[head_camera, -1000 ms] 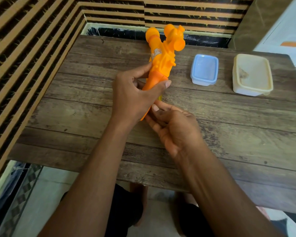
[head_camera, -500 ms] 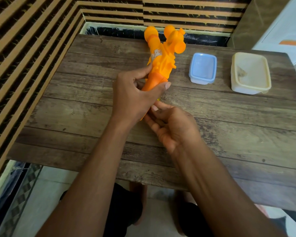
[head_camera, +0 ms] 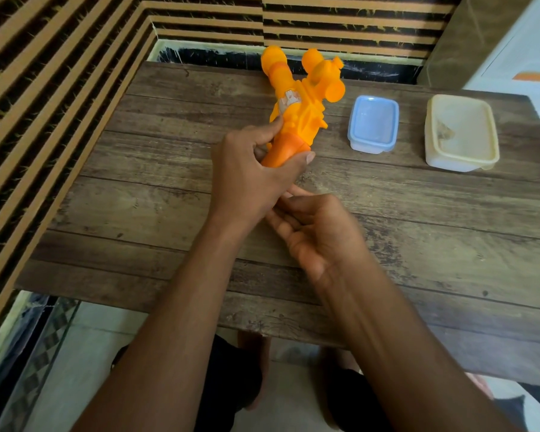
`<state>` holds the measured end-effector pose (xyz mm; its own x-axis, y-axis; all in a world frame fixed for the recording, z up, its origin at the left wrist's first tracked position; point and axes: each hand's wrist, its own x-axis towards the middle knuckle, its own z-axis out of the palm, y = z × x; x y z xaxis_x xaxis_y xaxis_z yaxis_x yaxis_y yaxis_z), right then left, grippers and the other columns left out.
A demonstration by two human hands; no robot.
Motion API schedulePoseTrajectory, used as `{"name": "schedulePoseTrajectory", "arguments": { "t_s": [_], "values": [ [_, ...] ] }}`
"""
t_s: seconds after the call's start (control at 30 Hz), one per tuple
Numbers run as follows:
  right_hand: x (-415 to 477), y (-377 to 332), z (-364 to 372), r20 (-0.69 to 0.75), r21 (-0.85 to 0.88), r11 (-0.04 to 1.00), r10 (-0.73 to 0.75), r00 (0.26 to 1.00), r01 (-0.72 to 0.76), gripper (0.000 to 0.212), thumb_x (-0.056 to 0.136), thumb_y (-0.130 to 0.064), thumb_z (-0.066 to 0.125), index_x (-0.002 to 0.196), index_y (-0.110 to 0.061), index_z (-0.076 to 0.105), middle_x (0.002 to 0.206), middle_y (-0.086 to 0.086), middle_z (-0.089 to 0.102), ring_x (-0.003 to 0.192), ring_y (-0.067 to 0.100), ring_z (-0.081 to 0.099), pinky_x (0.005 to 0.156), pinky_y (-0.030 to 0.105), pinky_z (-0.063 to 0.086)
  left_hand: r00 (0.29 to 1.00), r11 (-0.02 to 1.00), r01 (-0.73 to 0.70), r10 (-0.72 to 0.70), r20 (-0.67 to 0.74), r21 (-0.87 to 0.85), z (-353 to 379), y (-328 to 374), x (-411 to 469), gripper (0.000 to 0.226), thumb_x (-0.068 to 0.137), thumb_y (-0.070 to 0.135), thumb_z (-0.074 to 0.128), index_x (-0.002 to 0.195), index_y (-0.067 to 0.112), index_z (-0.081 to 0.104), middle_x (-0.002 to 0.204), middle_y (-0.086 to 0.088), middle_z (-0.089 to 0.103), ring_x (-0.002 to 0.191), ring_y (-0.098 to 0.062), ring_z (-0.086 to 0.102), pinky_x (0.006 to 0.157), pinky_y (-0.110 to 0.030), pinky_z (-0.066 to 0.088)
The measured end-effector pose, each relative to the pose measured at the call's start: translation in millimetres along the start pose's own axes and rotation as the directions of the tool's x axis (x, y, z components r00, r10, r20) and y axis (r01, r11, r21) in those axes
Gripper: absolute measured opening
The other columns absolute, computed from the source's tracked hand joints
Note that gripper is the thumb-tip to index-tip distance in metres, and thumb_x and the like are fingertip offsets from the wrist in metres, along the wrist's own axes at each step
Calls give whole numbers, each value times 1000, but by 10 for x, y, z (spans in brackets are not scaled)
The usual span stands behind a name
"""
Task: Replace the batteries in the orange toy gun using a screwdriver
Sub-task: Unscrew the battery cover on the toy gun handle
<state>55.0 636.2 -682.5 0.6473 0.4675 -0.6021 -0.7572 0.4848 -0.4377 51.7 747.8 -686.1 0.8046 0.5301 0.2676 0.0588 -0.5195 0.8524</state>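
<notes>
While our left hand [head_camera: 256, 179] wraps its fingers and thumb round the darker orange handle of the orange toy gun [head_camera: 296, 110], the toy sits tilted over the wooden table [head_camera: 138, 198] in the upper centre of the frame, its barrel pointing toward the top. Our right hand [head_camera: 321, 235] reaches in from the lower right to the butt of the handle. Its fingertips are hidden behind the left hand and blurred, so we cannot tell whether it pinches anything. We see no screwdriver. The risk, we judge, is a small screw or cover slipping from those hidden fingers and dropping past the near table edge, because we work close to that edge. The gun is bright moulded plastic, with round knobs at its top and a worn pale sticker on its side.
</notes>
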Motion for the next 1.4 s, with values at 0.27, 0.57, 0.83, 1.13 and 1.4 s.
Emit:
{"name": "schedulePoseTrajectory", "arguments": {
  "t_s": [0.27, 0.57, 0.83, 1.13, 1.4],
  "values": [
    [-10, -16, 10, -12, 64, 998, 20, 1000, -20, 42, 88, 18, 41, 121, 13, 66, 105, 20, 76, 88, 26, 76, 76, 34, 66, 1000, 1000, 10, -10, -2, 19, 1, 24, -9, 68, 77, 43, 89, 137, 19, 70, 101, 5, 78, 88, -11, 73, 75, -38, 62],
    [-18, -36, 11, -24, 72, 997, 37, 999, -35, 38, 88, 18, 41, 116, 12, 67, 95, 18, 77, 82, 25, 78, 78, 35, 66, 1000, 1000, -2, 2, -1, 23, 7, 31, -16, 64, 78, 46, 87, 135, 21, 72, 94, 3, 77, 81, -13, 72, 70, -40, 61],
    [-31, -76, 16, -13, 57, 997, 59, 998, -58, 31, 90, 18, 42, 104, 9, 68, 91, 17, 77, 84, 24, 77, 82, 35, 64, 999, 1000, -13, 14, -37, 5, 12, 45, -30, 54, 80, 43, 87, 128, 21, 76, 84, 6, 77, 73, -11, 71, 63, -35, 58],
    [10, -49, 13, -41, 55, 998, 37, 998, -35, 34, 90, 19, 45, 116, 13, 67, 109, 22, 76, 86, 26, 77, 77, 33, 66, 999, 1000, 5, -6, -35, -24, 4, 50, -31, 56, 78, 40, 89, 129, 22, 75, 88, 5, 80, 78, -18, 75, 68, -46, 61],
    [-1, -59, 9, -72, -100, 992, -88, 993, 81, 22, 88, 21, 54, 88, 7, 70, 87, 17, 77, 72, 21, 77, 75, 30, 66, 999, 995, 37, -39, -22, -95, 6, 117, -50, 42, 80, 34, 90, 119, 34, 76, 86, 16, 78, 79, -14, 78, 70, -44, 65]
  ]
}}
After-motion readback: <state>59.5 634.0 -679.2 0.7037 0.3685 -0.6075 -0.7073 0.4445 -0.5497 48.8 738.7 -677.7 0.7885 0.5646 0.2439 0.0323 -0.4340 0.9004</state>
